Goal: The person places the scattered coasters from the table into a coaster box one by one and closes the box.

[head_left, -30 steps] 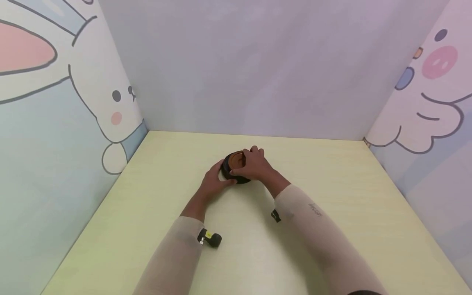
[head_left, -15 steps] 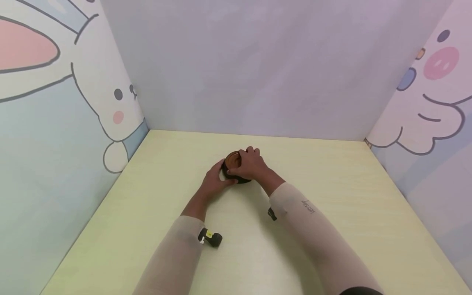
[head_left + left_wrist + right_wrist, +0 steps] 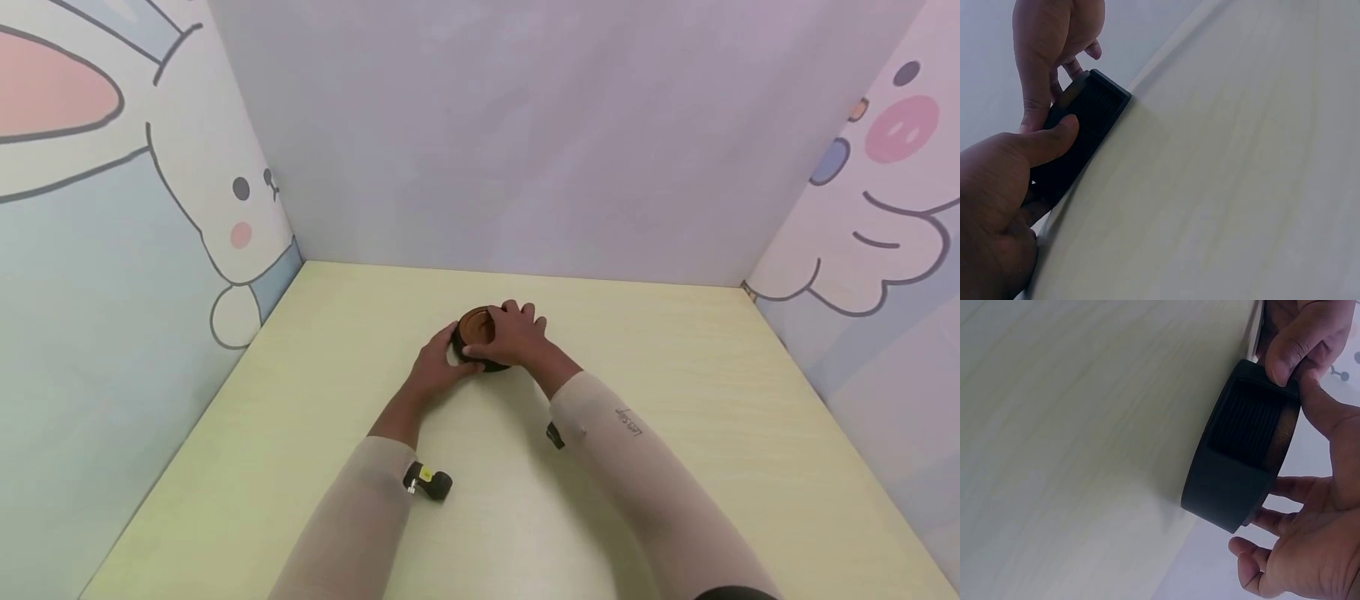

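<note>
A black round coaster holder (image 3: 1229,487) stands on the table, with a side window showing a stack of thin dark ribbed edges. At its top lies a brown round coaster (image 3: 474,327) with ring marks, its brown edge visible in the right wrist view. My left hand (image 3: 433,368) grips the holder from the left, thumb (image 3: 1057,140) on the near side and fingers around the far side. Spread over the top, my right hand (image 3: 517,333) holds the coaster between thumb and fingers at the rim; the hand hides the coaster's right part.
The pale yellow table (image 3: 675,400) reaches to a plain grey-white back wall (image 3: 510,142). Side walls carry cartoon drawings, a rabbit (image 3: 217,192) on the left and a pink-cheeked figure (image 3: 885,192) on the right. Small black cameras (image 3: 427,482) sit at the sleeves.
My right hand and the brown coaster have shifted slightly left, so the coaster now sits more centred over the holder. The right outer fingers have spread apart. The left hand keeps its place.
</note>
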The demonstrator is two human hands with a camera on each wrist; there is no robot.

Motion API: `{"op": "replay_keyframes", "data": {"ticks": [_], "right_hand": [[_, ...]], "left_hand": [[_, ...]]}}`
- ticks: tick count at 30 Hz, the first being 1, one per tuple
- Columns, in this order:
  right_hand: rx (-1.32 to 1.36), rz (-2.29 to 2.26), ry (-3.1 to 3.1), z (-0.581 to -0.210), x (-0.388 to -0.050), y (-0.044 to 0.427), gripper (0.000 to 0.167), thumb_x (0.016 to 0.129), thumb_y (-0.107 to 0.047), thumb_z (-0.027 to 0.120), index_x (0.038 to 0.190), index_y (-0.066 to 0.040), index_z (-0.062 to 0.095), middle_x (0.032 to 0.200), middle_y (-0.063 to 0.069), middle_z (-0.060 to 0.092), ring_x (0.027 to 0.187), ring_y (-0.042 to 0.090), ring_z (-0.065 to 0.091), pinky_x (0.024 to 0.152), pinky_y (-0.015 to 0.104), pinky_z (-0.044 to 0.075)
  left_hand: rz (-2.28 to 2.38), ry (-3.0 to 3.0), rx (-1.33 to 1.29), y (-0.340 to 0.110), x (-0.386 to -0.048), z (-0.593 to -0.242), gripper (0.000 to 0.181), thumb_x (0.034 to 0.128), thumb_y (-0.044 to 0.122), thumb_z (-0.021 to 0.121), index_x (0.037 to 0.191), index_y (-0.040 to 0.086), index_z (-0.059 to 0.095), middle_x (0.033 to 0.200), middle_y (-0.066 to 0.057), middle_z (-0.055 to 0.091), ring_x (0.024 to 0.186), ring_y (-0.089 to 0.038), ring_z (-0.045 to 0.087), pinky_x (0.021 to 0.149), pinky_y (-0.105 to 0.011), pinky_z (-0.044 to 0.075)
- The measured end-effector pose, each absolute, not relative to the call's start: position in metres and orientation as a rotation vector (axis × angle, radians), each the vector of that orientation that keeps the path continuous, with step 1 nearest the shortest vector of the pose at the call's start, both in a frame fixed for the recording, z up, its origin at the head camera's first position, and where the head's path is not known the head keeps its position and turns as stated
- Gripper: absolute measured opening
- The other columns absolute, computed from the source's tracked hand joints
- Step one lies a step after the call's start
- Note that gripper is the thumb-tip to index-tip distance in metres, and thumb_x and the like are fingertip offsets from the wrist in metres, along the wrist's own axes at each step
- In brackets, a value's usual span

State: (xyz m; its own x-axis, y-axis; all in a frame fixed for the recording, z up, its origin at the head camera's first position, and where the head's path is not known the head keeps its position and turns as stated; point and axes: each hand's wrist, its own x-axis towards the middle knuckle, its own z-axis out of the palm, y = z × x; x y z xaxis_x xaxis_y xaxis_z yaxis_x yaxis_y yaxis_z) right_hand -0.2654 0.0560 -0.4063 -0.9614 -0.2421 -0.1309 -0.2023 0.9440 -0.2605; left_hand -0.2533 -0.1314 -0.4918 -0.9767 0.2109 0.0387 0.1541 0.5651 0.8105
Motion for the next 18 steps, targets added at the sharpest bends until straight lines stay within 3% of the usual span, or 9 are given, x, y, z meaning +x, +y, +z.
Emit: {"op": "replay_keyframes", "data": {"ticks": [18], "right_hand": [[-0.309, -0.490, 2.834, -0.4053, -0.2670, 0.0594, 0.098, 0.096, -0.067, 0.075, 0.170, -0.015, 0.036, 0.164, 0.022, 0.039, 0.148, 0.043, 0.039, 0.118, 0.065, 0.038]], "left_hand": [[1.422, 2.725, 0.349, -0.1324, -0.2521, -0.4910, 0.101, 0.0949, 0.040, 0.085, 0.173, 0.007, 0.030, 0.176, -0.017, 0.039, 0.167, -0.038, 0.032, 0.137, -0.058, 0.030]]}}
